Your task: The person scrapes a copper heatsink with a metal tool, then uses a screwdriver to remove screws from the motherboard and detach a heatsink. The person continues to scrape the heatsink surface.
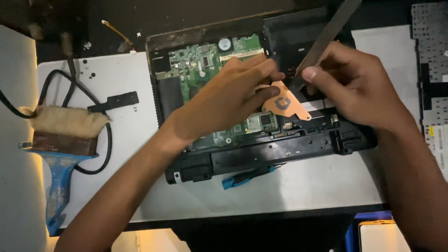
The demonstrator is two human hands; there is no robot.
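Copper plate: an orange-brown metal piece point(285, 105) with a dark C-shaped mark lay over the middle of the opened laptop, directly under the two hands' fingertips.
Left hand: the left hand point(224, 100) reached in from the lower left, its fingers pinched together on the plate's upper edge, palm covering part of the board.
Right hand: the right hand point(354, 86) came in from the right, thumb and forefinger closed on the lower end of a flat grey metal strip point(326, 32); the strip slanted up and away from the grip toward the top edge, and its tip met the plate just beside the left fingertips.
Laptop base: the black chassis point(280, 149) sat beneath both hands, lid and keyboard off.
Green circuit board: the board point(200, 63) showed above and left of the left hand's grip, with a round silver coin cell point(225, 44) near its upper side.
Blue-handled tool: a tool point(247, 177) lay below the grip, against the chassis's near edge.
Brush: a wide brush point(60, 140) with pale bristles and a blue handle rested well to the left of the hands, on a white mat point(126, 74).
Black cable: a cable point(105, 140) looped around the brush.
Keyboard: a detached keyboard point(431, 42) lay far right of the right hand.
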